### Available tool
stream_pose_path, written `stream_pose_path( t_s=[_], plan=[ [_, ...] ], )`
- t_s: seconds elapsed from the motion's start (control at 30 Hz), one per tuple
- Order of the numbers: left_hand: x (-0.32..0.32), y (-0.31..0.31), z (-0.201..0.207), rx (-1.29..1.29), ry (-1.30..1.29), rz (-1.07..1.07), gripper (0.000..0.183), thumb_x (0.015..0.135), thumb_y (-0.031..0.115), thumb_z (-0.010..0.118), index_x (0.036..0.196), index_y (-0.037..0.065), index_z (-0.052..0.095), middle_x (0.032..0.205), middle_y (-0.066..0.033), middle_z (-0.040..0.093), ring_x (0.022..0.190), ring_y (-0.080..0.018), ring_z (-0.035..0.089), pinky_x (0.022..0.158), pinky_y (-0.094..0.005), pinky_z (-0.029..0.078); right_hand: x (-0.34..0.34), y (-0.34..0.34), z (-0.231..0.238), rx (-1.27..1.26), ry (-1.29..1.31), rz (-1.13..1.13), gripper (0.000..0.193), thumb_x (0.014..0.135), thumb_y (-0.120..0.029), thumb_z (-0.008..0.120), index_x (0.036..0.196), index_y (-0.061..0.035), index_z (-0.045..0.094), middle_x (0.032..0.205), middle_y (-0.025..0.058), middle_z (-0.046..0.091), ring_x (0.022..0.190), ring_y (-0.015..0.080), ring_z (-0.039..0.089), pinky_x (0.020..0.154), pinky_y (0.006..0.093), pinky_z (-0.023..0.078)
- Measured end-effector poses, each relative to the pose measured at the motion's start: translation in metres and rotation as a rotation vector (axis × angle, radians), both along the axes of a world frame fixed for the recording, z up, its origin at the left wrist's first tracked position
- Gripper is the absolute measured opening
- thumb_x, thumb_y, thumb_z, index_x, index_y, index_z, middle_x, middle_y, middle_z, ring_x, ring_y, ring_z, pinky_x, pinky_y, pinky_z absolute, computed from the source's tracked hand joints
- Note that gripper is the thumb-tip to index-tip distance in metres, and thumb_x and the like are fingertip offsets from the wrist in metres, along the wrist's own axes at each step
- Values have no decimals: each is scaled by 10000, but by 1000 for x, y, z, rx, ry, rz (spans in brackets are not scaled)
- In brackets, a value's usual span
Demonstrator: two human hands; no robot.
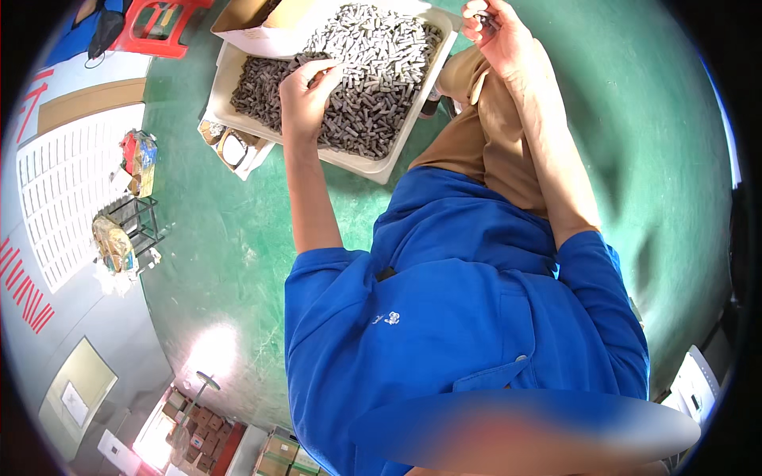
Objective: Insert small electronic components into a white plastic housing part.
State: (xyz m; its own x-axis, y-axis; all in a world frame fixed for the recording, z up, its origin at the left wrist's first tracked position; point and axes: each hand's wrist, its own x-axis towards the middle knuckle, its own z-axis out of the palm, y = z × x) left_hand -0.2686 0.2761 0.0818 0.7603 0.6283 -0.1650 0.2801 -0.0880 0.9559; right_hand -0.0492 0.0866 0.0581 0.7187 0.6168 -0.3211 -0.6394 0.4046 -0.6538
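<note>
A shallow cream tray (381, 165) sits on the green floor at the top, filled with several small dark grey cylindrical parts (381, 71). My left hand (304, 94) lies on the pile near the tray's left side, its fingers curled into the parts. My right hand (498, 36) is raised beside the tray's right corner, above my tan-trousered knee (484, 127), and pinches one small dark part (481, 17) in its fingertips. My blue shirt fills the lower middle of the view.
An open cardboard box (254, 20) leans on the tray's far left corner. A small carton with a tape roll (234, 149) sits by the tray's left edge. A red stool (163, 24), a wire rack (136, 218) and stacked cartons (202, 424) stand at the left and bottom.
</note>
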Motion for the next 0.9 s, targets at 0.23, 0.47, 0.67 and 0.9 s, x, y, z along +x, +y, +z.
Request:
stream_pose_path(
  t_s=[0.23, 0.47, 0.67, 0.9],
  plan=[
    [-3, 2, 2, -520, -252, -96, 117, 853, 96, 534, 891, -11, 560, 677, -17, 490, 525, -72, 380, 462, -193, 287, 3, -2, -7, 29, 2, 19, 334, 913, -290, 478, 738, -32, 598, 655, 56, 586, 582, 131, 506, 498, 254, 394],
    [-10, 18, -7, -724, -540, 101, 148, 901, 128, 455, 866, 10, 538, 826, -89, 522, 636, -132, 438, 484, -226, 322, -1, -4, -5, -15, 1, 8, 334, 912, -300, 480, 744, -37, 598, 665, 52, 587, 585, 131, 509, 508, 247, 397],
    [7, -1, 3, 132, -38, 97, 180, 820, 159, 651, 856, -14, 685, 576, 44, 536, 507, -35, 415, 462, -190, 316, 1, -3, -7, -1, -8, 15, 330, 908, -311, 484, 749, -44, 595, 672, 50, 585, 587, 133, 513, 514, 243, 399],
    [6, -58, -33, 708, -36, -288, 114, 739, 158, 677, 815, 75, 695, 761, -102, 662, 663, -248, 628, 592, -290, 477, -1, -3, -1, -40, 1, -9, 325, 909, -309, 485, 753, -42, 586, 670, 44, 581, 589, 132, 515, 508, 245, 401]
  ],
)
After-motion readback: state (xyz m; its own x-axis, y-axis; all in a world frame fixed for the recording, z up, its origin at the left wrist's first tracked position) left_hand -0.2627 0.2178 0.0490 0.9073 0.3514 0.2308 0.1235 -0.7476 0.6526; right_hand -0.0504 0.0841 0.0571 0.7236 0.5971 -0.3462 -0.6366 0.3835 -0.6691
